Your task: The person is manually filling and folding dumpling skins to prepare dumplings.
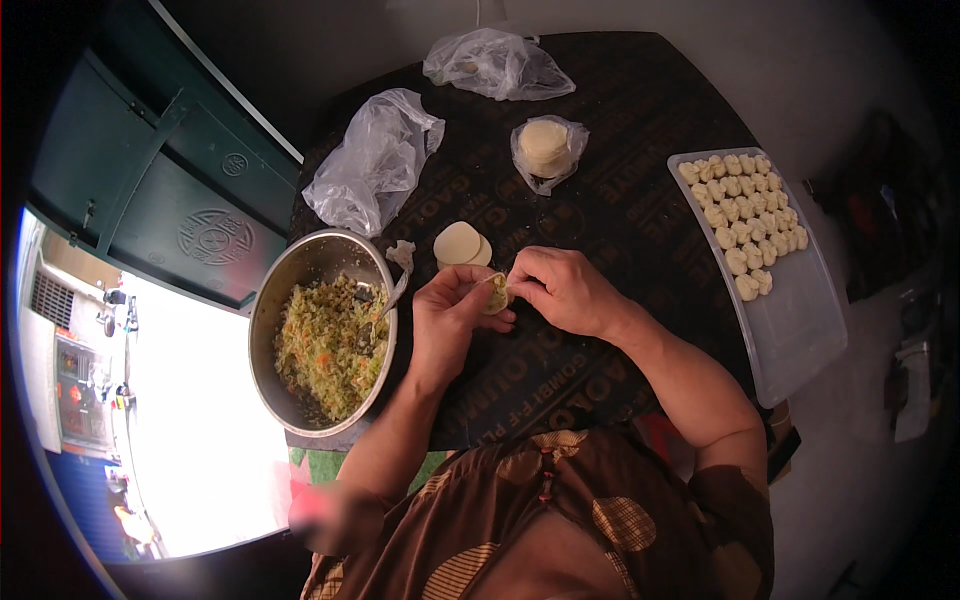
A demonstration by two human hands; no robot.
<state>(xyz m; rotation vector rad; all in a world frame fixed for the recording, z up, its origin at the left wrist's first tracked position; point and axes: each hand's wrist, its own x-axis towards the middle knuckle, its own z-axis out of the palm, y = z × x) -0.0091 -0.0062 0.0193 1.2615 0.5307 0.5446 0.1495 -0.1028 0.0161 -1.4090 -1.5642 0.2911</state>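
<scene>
Cupped in my left hand point(455, 308) is a round dough wrapper with chopped filling, a half-formed dumpling point(498, 295). The thumb and fingers of my right hand point(562, 290) pinch the dumpling's right edge. Just beyond my left hand, a few flat dough wrappers point(458, 243) lie overlapping on the dark table. To the left stands a large metal bowl point(262, 350) of chopped vegetable filling point(330, 350). A spoon point(392, 290) leans in it, its handle end wrapped in something whitish. Along the right side, a pale plastic tray point(795, 340) holds rows of pleated dumplings point(740, 215).
A stack of wrappers point(545, 142) sits in an open plastic bag in the table's far middle. Two crumpled clear plastic bags, one at the far left point(375, 160) and one at the back point(497, 65), lie on the printed table cover point(640, 210). A green door point(190, 200) stands left.
</scene>
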